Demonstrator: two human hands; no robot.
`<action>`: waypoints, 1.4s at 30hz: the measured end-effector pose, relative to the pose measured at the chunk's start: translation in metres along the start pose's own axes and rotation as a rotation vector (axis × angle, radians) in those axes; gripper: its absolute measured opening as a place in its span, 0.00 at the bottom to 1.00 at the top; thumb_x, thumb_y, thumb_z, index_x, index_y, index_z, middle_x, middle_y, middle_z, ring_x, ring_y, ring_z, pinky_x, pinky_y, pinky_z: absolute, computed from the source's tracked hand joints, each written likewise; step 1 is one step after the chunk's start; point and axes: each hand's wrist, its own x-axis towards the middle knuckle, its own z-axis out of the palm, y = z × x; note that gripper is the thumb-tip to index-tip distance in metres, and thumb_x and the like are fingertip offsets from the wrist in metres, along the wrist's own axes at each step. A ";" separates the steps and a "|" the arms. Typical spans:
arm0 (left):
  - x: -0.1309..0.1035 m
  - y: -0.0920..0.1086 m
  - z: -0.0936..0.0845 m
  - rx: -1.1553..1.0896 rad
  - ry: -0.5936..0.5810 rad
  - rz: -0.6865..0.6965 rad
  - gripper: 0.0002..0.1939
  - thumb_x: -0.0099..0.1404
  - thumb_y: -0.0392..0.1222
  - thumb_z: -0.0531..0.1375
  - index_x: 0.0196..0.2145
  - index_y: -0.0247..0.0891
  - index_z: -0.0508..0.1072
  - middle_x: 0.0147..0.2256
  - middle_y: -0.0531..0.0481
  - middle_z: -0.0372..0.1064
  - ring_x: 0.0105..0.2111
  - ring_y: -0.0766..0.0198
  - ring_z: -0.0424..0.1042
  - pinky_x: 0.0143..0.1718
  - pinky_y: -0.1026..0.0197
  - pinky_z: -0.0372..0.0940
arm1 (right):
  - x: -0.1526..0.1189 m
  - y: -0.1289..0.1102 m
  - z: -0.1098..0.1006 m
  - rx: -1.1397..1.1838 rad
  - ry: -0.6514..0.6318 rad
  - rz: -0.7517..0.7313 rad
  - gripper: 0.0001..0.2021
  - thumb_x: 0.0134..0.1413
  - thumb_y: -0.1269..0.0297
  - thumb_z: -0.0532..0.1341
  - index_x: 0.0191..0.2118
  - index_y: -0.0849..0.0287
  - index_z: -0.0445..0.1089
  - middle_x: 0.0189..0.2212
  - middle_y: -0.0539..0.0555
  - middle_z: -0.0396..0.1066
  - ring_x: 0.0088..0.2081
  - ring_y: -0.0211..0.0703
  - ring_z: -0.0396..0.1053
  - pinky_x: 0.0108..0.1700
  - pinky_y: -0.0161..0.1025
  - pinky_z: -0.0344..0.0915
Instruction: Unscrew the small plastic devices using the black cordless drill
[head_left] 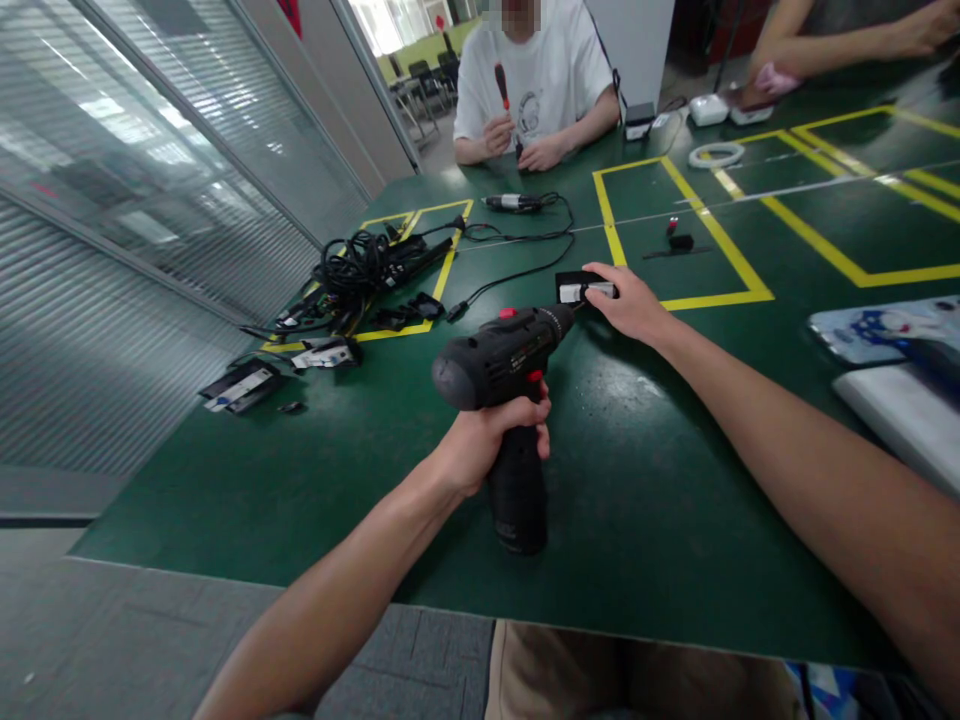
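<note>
My left hand (pixel 499 435) is wrapped round the grip of a black cordless drill (pixel 499 360) with red buttons. The drill's chuck points away and to the right, and its bit reaches toward a small black box-like part with a white label (pixel 574 291). My right hand (pixel 619 298) grips that part from its right side, fingers over the top, and it rests on the green table. Whether the bit touches the part is hard to make out.
Tangled black cables and adapters (pixel 360 265) lie at the left, with labelled black boxes (pixel 241 387) nearer. A corded tool (pixel 517 202) lies beyond. Across the table (pixel 360 500) a person (pixel 536 80) holds a screwdriver. A phone (pixel 885 330) and white case (pixel 900 410) sit right.
</note>
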 end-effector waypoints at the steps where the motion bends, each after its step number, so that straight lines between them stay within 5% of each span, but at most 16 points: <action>1: 0.000 0.000 0.000 -0.001 -0.001 0.003 0.13 0.54 0.39 0.61 0.38 0.34 0.68 0.28 0.53 0.66 0.21 0.70 0.68 0.27 0.64 0.62 | 0.000 0.000 0.000 -0.002 0.000 0.003 0.24 0.56 0.59 0.59 0.58 0.57 0.72 0.50 0.61 0.71 0.49 0.56 0.71 0.57 0.53 0.65; 42: -0.001 0.002 0.002 0.012 0.024 0.001 0.13 0.53 0.39 0.62 0.37 0.34 0.68 0.29 0.54 0.66 0.20 0.70 0.68 0.26 0.63 0.61 | 0.000 0.000 0.002 -0.012 -0.004 0.014 0.24 0.57 0.58 0.59 0.58 0.55 0.71 0.47 0.60 0.70 0.44 0.54 0.72 0.53 0.53 0.67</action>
